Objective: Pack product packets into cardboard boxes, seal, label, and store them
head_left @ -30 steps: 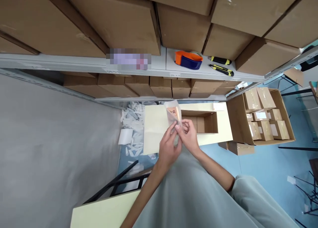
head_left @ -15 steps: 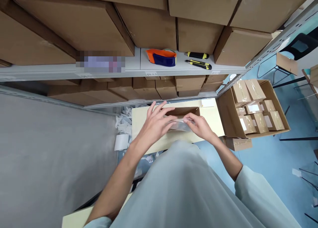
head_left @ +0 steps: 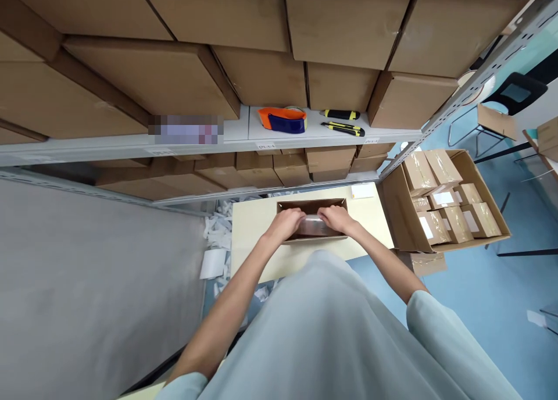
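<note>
A clear plastic bag (head_left: 312, 227) spans the gap between my two hands, over an open cardboard box (head_left: 310, 203). My left hand (head_left: 286, 223) has its fingers closed on the bag's left end. At the opposite end, my right hand (head_left: 336, 217) pinches the bag as well. Both hands are at the mouth of the box, and the bag hides much of its inside. What the bag contains, I cannot make out. The box rests on a pale yellow table (head_left: 250, 231).
A shelf of cardboard boxes (head_left: 261, 74) rises in front, with a tape dispenser (head_left: 283, 121) and box cutters (head_left: 342, 122) at its edge. To the right stands a large carton (head_left: 401, 214) of taped boxes. White paper scraps (head_left: 218, 228) lie left of the table.
My left hand has closed from spread fingers into a grip on the bag. Both hands and the bag have lowered to the box. The view has tilted up slightly.
</note>
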{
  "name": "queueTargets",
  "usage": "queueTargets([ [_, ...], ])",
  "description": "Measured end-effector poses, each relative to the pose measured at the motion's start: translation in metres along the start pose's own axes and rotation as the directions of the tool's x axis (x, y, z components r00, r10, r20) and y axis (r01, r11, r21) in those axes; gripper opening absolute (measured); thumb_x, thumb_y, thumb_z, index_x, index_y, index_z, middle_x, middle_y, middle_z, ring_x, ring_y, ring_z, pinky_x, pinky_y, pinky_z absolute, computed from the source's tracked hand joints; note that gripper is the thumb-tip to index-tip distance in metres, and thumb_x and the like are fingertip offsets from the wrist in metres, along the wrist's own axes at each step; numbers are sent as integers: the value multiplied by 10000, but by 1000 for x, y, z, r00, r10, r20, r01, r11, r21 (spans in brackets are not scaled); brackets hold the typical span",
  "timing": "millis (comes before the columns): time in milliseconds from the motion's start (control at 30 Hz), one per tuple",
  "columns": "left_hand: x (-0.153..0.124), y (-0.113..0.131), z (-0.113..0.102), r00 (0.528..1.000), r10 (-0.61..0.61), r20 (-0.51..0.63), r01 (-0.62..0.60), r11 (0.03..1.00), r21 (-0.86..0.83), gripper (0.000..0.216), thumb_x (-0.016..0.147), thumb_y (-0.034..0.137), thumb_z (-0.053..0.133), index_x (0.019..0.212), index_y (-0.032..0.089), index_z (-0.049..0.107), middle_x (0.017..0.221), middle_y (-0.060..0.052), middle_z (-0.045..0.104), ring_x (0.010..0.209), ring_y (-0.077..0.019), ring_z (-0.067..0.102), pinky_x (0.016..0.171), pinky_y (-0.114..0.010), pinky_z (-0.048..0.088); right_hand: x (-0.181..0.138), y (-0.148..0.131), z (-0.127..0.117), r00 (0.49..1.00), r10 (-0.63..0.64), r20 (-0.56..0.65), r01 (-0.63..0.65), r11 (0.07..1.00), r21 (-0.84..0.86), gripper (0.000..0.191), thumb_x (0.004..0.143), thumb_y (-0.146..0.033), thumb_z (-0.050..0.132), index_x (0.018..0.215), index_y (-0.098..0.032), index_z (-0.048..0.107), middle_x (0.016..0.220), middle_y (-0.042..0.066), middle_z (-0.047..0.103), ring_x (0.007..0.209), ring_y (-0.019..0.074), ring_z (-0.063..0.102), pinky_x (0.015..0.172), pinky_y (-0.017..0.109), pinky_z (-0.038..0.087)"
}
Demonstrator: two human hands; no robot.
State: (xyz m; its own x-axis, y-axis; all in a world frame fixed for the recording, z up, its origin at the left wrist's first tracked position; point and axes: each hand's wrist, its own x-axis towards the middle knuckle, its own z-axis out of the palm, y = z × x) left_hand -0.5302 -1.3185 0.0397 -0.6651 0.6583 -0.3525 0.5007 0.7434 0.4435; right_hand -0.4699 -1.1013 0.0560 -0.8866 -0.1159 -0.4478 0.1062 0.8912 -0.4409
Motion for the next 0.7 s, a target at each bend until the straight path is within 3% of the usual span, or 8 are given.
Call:
queueTargets([
  [133, 31, -9, 23, 984, -107, 140, 104, 994, 30, 196, 882, 196, 654, 921, 209, 846, 1021, -186, 815, 1022, -330, 768, 896, -380, 541, 38, -2, 21, 994, 74, 83, -76, 997, 17, 108, 958, -91, 726, 925, -168, 794, 1089, 149, 827, 1077, 314, 771, 951, 386, 548],
  [200, 42, -11, 34, 973, -135, 186, 132, 991, 30, 106, 849, 187, 721, 861, 175, 826, 974, -202, 805, 983, -324, 769, 874, -382, 548, 49, -3, 30, 988, 108, 112, -112, 993, 25, 34, 988, -160, 760, 1008, -143, 781, 1117, 128, 805, 1071, 277, 762, 966, 408, 583],
  [300, 52, -13, 48, 957, -167, 237, 167, 986, 22, 169, 947, 304, 763, 993, 144, 791, 1043, -151, 790, 985, -261, 753, 904, -399, 588, 56, -3, 41, 981, 139, 138, -147, 988, 49, 308, 1050, -359, 749, 1282, -160, 711, 1287, 94, 732, 1127, 247, 737, 982, 454, 632],
  [400, 54, -15, 53, 951, -185, 246, 189, 982, 9, 317, 1024, 439, 722, 1165, 156, 740, 1153, -92, 764, 1031, -218, 739, 954, -437, 618, 56, -3, 46, 981, 144, 133, -154, 986, 66, 391, 1057, -409, 739, 1370, -185, 671, 1359, 94, 696, 1166, 257, 724, 983, 463, 642],
  [467, 50, -16, 52, 957, -184, 224, 190, 982, -7, 250, 995, 364, 744, 1119, 149, 775, 1138, -146, 782, 1044, -262, 754, 952, -437, 608, 51, -2, 44, 983, 142, 115, -151, 986, 72, 318, 1051, -366, 750, 1297, -167, 709, 1300, 96, 729, 1137, 250, 739, 984, 450, 635],
  [567, 30, -17, 46, 975, -150, 164, 160, 986, -47, 184, 913, 213, 730, 1050, 150, 835, 1112, -239, 797, 1088, -371, 770, 957, -454, 583, 33, 5, 35, 987, 136, 79, -143, 986, 85, 96, 999, -165, 749, 1083, -146, 792, 1139, 149, 805, 1093, 290, 777, 996, 428, 605],
  [633, 7, -19, 41, 989, -104, 106, 113, 990, -83, 302, 945, 195, 652, 1193, 194, 824, 1252, -219, 783, 1228, -383, 730, 1045, -459, 556, 10, 12, 29, 992, 113, 48, -117, 988, 99, 183, 989, -98, 694, 1106, -173, 813, 1172, 172, 820, 1159, 319, 772, 1040, 422, 576],
  [700, -21, -22, 38, 998, -41, -38, 36, 989, -141, 406, 1010, 225, 560, 1368, 257, 751, 1418, -155, 731, 1368, -342, 651, 1164, -450, 498, -20, 23, 24, 997, 46, -64, -36, 987, 159, 269, 1035, -154, 631, 1242, -224, 786, 1287, 134, 802, 1247, 298, 739, 1091, 421, 557],
])
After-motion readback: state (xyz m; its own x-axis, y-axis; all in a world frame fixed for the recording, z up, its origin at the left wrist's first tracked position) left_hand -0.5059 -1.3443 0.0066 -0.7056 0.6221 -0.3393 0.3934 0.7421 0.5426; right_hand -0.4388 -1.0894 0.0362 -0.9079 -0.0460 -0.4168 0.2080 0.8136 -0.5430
